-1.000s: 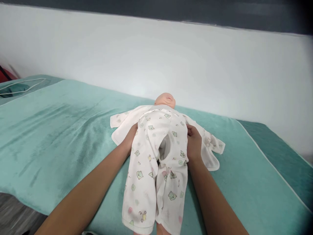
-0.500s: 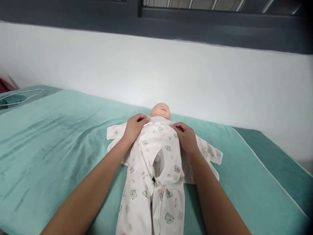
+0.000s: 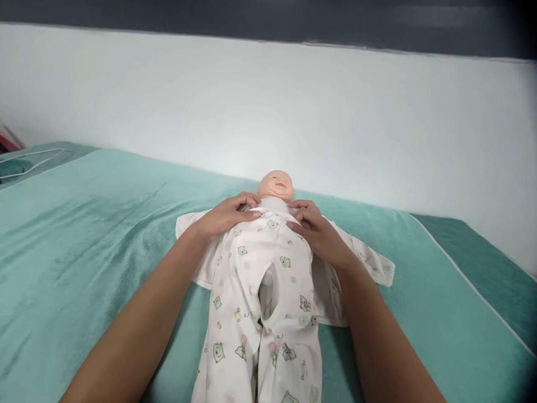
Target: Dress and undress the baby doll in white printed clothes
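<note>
Left hand and right hand pinch the printed romper at its collar. The romper contains 1 doll (head exposed) lying on the teal towel.

A baby-care practice room: a baby doll in a printed romper lies on a teal towel-covered surface beside a plain white wall.

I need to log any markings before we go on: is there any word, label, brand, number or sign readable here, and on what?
None can be read.
The baby clothes on the doll carry only small printed bear faces and dots, no letters.
No tag or label shows by the left hand or right hand.
The green towel and white wall are plain.
</note>
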Available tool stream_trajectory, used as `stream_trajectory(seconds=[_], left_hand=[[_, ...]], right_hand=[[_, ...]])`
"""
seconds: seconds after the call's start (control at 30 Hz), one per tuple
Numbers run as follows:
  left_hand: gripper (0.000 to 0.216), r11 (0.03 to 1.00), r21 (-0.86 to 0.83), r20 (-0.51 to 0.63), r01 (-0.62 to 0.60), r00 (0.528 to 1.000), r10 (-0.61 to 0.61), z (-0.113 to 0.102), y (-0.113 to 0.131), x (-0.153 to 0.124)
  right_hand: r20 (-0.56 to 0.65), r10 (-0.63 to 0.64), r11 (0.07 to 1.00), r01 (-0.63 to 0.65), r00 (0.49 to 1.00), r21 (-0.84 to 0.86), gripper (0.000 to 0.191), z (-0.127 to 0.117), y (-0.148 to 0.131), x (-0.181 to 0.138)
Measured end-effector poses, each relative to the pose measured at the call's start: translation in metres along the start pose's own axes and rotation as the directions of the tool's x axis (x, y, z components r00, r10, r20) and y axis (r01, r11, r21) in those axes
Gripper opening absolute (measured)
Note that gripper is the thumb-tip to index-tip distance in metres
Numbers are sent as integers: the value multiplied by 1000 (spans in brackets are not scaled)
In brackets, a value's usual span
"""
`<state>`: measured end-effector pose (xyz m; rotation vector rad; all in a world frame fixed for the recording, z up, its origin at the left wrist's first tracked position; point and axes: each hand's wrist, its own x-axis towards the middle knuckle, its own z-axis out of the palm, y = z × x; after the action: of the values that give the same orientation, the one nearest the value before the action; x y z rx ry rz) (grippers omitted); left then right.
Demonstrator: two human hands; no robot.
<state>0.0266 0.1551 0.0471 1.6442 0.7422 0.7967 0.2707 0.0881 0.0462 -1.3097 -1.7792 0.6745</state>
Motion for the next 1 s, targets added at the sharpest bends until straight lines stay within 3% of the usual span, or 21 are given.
stream_trajectory(seconds=[0.17, 0.37, 0.6, 0.73, 0.87, 1.0], left_hand=[[28, 999, -45, -103, -7, 995, 2, 3, -8, 10], [22, 991, 113, -331, 66, 943, -25, 7, -15, 30], [17, 976, 175, -371, 128, 927, -55, 10, -22, 37], [18, 991, 100, -356, 90, 933, -49, 12, -26, 37], [25, 996, 71, -338, 46, 941, -19, 13, -28, 31], [25, 992, 120, -394, -36, 915, 81, 16, -31, 15]], right_hand=[[-90, 30, 1000, -30, 996, 2, 34, 7, 6, 10], [-227, 173, 962, -214, 958, -169, 34, 11, 17, 33], [-302, 171, 965, -222, 938, -141, 30, 15, 25, 39], [-297, 87, 987, -123, 951, -103, 15, 16, 26, 35], [-242, 36, 991, -65, 970, -115, 23, 16, 23, 22], [-246, 21, 991, -53, 969, -124, 30, 16, 17, 4]])
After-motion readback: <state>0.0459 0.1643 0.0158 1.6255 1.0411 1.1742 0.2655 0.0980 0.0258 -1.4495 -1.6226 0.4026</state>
